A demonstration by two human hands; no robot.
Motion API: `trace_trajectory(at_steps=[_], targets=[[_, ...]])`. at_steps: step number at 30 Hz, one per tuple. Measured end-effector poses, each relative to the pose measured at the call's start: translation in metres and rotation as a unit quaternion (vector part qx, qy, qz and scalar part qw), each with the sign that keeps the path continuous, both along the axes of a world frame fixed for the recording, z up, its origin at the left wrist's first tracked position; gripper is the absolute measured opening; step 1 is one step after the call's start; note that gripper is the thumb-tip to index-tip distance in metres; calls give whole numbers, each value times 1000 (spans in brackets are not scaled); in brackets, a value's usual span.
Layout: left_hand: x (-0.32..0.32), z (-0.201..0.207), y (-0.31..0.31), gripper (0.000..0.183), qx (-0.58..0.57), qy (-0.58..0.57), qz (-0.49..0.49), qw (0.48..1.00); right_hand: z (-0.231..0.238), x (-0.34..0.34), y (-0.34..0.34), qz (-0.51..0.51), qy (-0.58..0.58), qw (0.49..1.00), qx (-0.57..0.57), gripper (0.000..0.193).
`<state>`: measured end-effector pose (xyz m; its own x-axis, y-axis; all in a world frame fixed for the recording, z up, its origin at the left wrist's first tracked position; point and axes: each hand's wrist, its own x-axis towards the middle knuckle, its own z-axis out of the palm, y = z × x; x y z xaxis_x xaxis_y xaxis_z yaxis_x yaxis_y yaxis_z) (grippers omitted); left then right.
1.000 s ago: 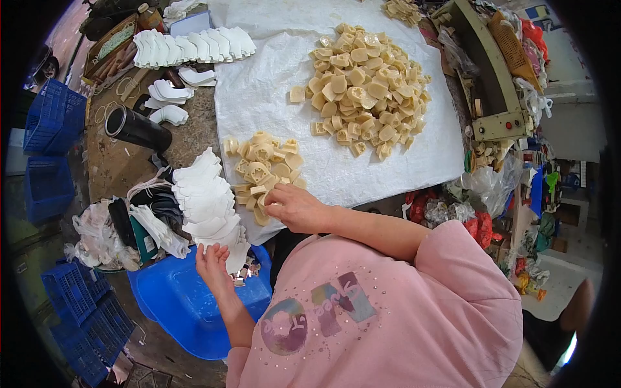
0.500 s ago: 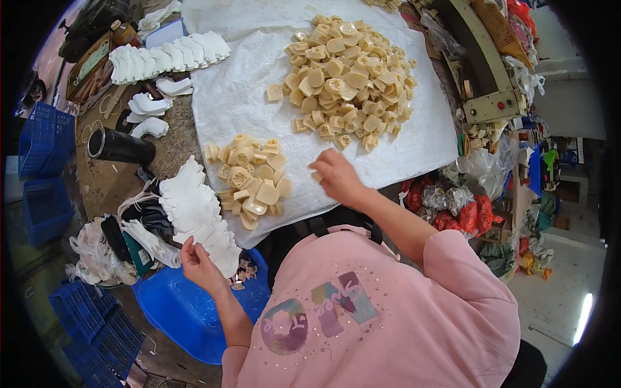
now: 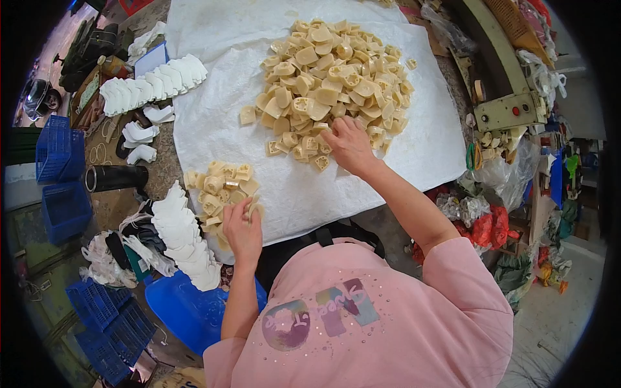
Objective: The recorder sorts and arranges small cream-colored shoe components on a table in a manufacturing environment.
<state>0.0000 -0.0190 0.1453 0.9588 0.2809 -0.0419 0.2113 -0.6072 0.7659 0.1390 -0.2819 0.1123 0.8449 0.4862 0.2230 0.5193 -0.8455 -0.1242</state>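
Sheet under beige pieces; lettered shirt

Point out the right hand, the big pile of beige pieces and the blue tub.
Right hand (image 3: 351,146), head view: back of the hand.
Big pile of beige pieces (image 3: 326,96), head view: a piece near the pile's middle.
Blue tub (image 3: 187,312), head view: bare inside surface.

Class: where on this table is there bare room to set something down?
White sheet shows bare between the small beige pile and large beige pile, and right of the latter. Crowded: both piles, and left of the sheet around the black cylinder.
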Motion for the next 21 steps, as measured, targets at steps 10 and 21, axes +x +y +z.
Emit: trace_trajectory(at_steps=[10,21], targets=[[113,-45,-53,32,78,112,-45,990,-8,16,6,70,1,997,-14,5],[156,-71,-80,43,180,145,-47,972,-10,-38,-1,-215,314,862,335,29]])
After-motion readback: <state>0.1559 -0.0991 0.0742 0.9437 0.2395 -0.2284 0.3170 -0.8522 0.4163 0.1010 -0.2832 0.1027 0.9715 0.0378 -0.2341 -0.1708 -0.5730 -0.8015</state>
